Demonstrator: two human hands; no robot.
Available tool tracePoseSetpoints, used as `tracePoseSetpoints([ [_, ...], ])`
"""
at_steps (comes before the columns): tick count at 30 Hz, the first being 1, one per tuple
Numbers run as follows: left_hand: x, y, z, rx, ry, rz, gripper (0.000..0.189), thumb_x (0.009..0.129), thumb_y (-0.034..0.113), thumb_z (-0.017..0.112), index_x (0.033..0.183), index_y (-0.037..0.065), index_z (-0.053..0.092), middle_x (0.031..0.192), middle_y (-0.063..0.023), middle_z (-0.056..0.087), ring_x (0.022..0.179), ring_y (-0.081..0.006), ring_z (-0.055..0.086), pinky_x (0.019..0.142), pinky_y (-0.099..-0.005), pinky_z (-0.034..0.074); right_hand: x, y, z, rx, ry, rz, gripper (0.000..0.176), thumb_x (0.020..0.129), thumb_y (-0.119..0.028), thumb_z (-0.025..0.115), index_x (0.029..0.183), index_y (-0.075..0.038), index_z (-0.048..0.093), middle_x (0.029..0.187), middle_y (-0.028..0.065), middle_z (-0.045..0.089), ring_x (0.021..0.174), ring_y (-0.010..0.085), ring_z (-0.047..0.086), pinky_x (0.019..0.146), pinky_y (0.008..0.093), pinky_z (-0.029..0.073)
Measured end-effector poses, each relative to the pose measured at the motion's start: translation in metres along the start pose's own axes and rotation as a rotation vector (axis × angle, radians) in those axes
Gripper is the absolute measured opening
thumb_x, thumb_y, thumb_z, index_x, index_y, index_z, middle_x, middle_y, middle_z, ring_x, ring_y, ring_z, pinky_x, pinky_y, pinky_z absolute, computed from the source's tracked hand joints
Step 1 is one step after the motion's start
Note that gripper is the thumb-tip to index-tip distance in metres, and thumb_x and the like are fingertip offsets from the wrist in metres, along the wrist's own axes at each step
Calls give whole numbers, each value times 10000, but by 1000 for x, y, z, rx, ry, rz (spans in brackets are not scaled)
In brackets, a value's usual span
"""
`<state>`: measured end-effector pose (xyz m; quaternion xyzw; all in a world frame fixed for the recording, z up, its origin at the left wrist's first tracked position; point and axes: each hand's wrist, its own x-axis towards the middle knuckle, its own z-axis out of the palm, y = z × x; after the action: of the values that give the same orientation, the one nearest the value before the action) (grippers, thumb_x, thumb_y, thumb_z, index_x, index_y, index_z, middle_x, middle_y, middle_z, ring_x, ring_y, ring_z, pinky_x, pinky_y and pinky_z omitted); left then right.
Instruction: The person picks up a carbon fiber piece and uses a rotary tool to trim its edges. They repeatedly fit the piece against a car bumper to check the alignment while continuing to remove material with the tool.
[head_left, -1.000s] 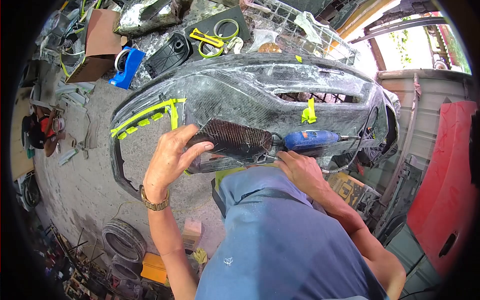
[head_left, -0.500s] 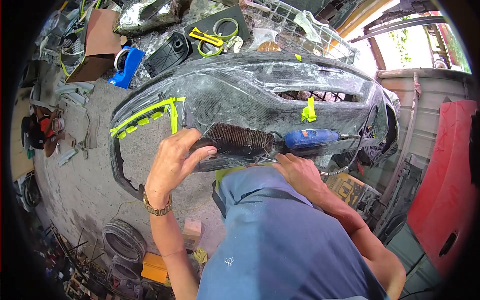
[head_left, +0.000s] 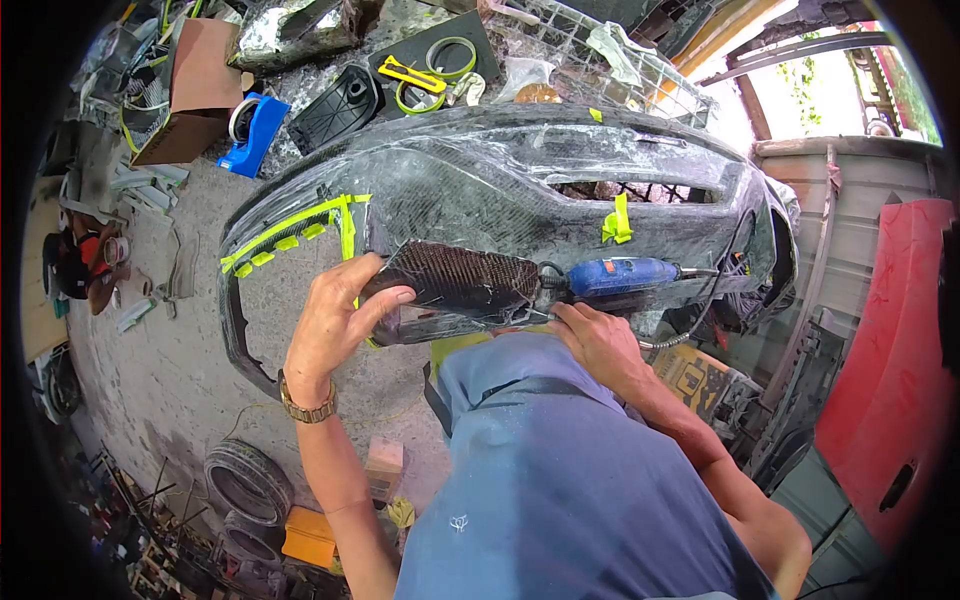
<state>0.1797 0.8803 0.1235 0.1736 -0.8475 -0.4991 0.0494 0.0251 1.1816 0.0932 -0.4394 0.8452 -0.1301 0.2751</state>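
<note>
A dusty dark carbon-fibre car bumper (head_left: 430, 200) lies across the front of my body, with yellow-green tape (head_left: 349, 235) stuck on its left part. My left hand (head_left: 335, 310), with a watch on the wrist, pinches the left end of a glossy brown-black carbon-fibre piece (head_left: 465, 277) between thumb and fingers. The piece rests along the bumper's near side. At its right end, my right hand (head_left: 600, 340) is closed by the near edge; what its fingers grip is hidden. Just beyond that hand, a blue rotary tool (head_left: 622, 276) with a flexible shaft lies on the bumper.
Behind the bumper are a yellow utility knife (head_left: 412, 74), tape rolls (head_left: 451, 57) and a blue tape dispenser (head_left: 255, 137). Tyres (head_left: 248, 481) lie on the floor at lower left. A red panel (head_left: 885, 370) stands at right. Another person (head_left: 85, 250) is at far left.
My left hand has shifted slightly left with the carbon-fibre piece, whose face now looks tilted more toward me. My right hand has barely moved.
</note>
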Motion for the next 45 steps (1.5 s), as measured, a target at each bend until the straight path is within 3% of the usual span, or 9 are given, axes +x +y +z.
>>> tracePoseSetpoints([
  [3,-1,-6,-1,11,20,13,297,832,198,759,836,-30,568,672,-139,531,554,-256,470,540,-359,390,-1,0,2,10,-5,-10,294,966,-305,563,1121,-58,601,884,134,652,785,345,666,645,454,527],
  [5,-1,-9,-1,2,9,-29,303,831,196,762,842,-31,562,673,-142,538,554,-252,463,539,-358,390,1,-2,-2,49,-72,64,323,966,-303,561,1173,-62,616,965,145,660,843,364,654,711,455,520],
  [20,-6,-9,2,17,77,10,314,820,181,767,830,-35,540,657,-150,517,538,-271,446,528,-364,380,0,-8,1,103,-122,134,338,976,-327,546,1165,-54,610,1011,176,669,894,394,649,781,486,503],
  [32,-31,-4,7,72,98,-11,383,794,205,789,768,-12,475,648,-120,425,586,-266,417,549,-369,371,-2,-7,-9,75,-114,162,299,976,-305,534,1104,-47,614,996,154,672,915,362,649,770,464,501],
  [45,-37,25,17,209,112,76,371,767,226,793,767,-2,500,670,-114,448,604,-310,464,563,-398,394,-1,-12,-4,-3,-141,101,324,981,-340,528,1078,-39,600,916,163,652,872,379,637,733,481,496],
])
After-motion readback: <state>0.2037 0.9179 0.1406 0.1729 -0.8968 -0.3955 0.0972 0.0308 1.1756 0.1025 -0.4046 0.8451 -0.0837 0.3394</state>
